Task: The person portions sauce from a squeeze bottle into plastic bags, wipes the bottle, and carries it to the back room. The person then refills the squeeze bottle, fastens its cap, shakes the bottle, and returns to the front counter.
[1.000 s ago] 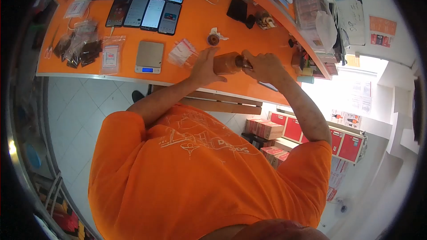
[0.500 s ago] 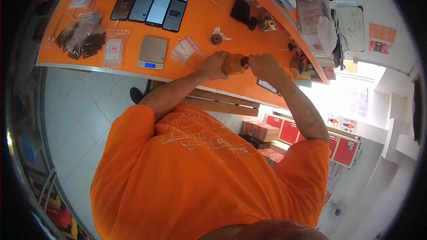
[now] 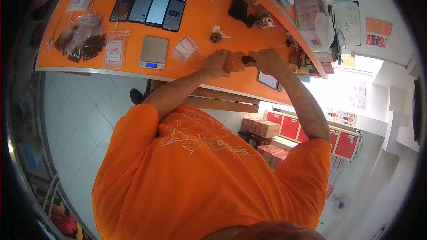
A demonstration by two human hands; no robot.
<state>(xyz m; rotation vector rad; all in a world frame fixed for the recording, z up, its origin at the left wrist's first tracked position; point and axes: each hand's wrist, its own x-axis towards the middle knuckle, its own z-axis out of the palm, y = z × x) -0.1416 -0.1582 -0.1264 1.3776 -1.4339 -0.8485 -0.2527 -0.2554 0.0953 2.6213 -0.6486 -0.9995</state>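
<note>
My left hand (image 3: 215,63) is closed around a translucent amber-orange container (image 3: 235,62), which lies sideways above the front of the orange table. At the container's right end shows a dark brown part (image 3: 248,60); whether it is a lid, the mouth or the contents, I cannot tell. The fingers of my right hand (image 3: 269,61) are curled shut right against that dark part, and they hide what they grip. Behind my hands stands a small round cup (image 3: 215,38) with brown contents, a crumpled white tissue (image 3: 220,31) beside it. Clear zip bags (image 3: 187,50) lie left of my left hand.
A digital scale (image 3: 154,51) sits near the table's front edge. Further left are a labelled zip bag (image 3: 114,52) and a pile of dark-filled bags (image 3: 84,40). Several phones (image 3: 158,10) stand in rows at the back. Another phone (image 3: 267,79) lies below my right hand.
The container has turned slightly in my left hand, and my right hand has shifted a little up, still at its dark end. More of the phone below my right hand shows.
</note>
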